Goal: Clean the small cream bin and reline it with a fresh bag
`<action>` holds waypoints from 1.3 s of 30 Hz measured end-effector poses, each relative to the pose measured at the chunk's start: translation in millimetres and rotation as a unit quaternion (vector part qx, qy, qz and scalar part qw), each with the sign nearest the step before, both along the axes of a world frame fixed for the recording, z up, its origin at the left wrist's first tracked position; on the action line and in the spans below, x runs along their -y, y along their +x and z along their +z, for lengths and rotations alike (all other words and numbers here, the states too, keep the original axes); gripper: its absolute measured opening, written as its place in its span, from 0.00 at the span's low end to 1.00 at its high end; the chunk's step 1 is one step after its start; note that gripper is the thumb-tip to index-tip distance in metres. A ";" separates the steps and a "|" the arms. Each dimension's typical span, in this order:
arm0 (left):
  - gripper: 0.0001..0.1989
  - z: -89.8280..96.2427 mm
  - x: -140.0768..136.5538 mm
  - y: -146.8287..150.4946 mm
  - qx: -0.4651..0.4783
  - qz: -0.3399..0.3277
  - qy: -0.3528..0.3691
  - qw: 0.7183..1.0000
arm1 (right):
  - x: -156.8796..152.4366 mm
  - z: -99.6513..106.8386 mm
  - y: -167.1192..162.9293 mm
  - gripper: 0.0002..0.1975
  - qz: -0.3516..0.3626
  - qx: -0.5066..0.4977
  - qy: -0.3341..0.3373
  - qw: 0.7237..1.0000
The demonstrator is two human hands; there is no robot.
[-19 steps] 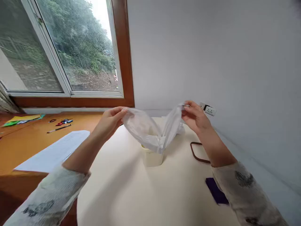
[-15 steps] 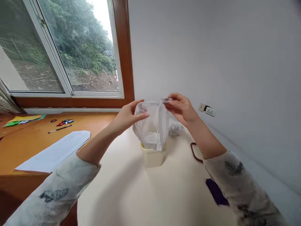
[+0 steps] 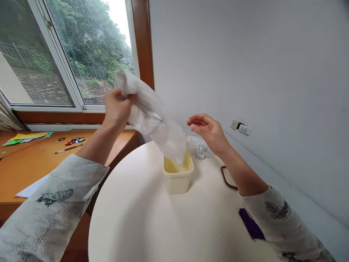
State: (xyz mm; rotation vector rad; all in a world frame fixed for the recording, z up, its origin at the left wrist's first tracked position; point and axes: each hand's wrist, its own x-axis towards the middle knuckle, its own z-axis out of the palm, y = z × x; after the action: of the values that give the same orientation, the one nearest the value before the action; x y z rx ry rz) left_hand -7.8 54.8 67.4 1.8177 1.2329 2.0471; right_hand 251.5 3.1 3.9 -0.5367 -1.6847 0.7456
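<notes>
A thin white plastic bag is gripped near its top by my left hand, raised at the left in front of the window. The bag slants down to the right, blurred by motion, and its lower end hangs over the mouth of a pale yellow plastic bin. That bin stands upright on the white round table. My right hand is in the air to the right of the bag, apart from it, with curved fingers and nothing in them. Behind the bin lies a crumpled clear plastic bag with whitish contents.
On the white table lie a brown loop and a dark purple cloth at right. The wooden desk at left bears papers, a pen and small items. The wall has a socket.
My left hand has moved up and left, pulling the white bag out of the bin. The right hand has let go of the bag. The bin has stayed in place.
</notes>
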 end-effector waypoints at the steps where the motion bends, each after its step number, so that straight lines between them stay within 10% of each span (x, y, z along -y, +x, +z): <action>1: 0.15 3.2 -1.2 -10.7 0.006 0.037 0.055 0.998 | -1.1 -7.1 4.1 0.13 -0.006 0.023 -0.010 1.000; 5: 0.22 -9.5 3.5 -49.0 -0.025 0.198 0.168 0.965 | -2.1 -32.7 15.5 0.12 -0.033 0.109 -0.032 0.993; 8: 0.17 -53.9 16.6 -68.0 -0.060 0.274 0.147 0.948 | -0.9 -48.9 19.7 0.10 -0.045 0.171 -0.035 0.984; 15: 0.14 -200.8 58.0 -86.3 -0.242 0.130 -0.067 0.959 | -4.8 -92.7 24.8 0.10 -0.068 0.222 -0.080 0.969; 20: 0.13 -256.6 85.8 -95.3 -0.284 0.003 -0.212 0.935 | -8.7 -119.6 34.8 0.10 -0.078 0.216 -0.106 0.967; 30: 0.13 -256.5 104.1 -114.7 -0.442 -0.001 -0.221 0.869 | -36.3 -162.5 64.8 0.10 -0.133 0.161 -0.165 0.964; 36: 0.13 -218.7 102.3 -143.9 -0.484 -0.055 -0.280 0.827 | -84.2 -178.9 96.5 0.14 -0.247 0.134 -0.206 0.937; 39: 0.09 -197.4 101.1 -136.6 -0.409 -0.005 -0.301 0.861 | -115.1 -181.2 107.1 0.16 -0.305 0.150 -0.217 0.915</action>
State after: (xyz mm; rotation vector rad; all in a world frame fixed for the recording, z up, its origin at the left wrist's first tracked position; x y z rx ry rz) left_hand -144.5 -46.3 -130.1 2.3353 1.7474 0.6435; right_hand 358.6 118.2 -177.3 -1.4752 -1.4868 0.5838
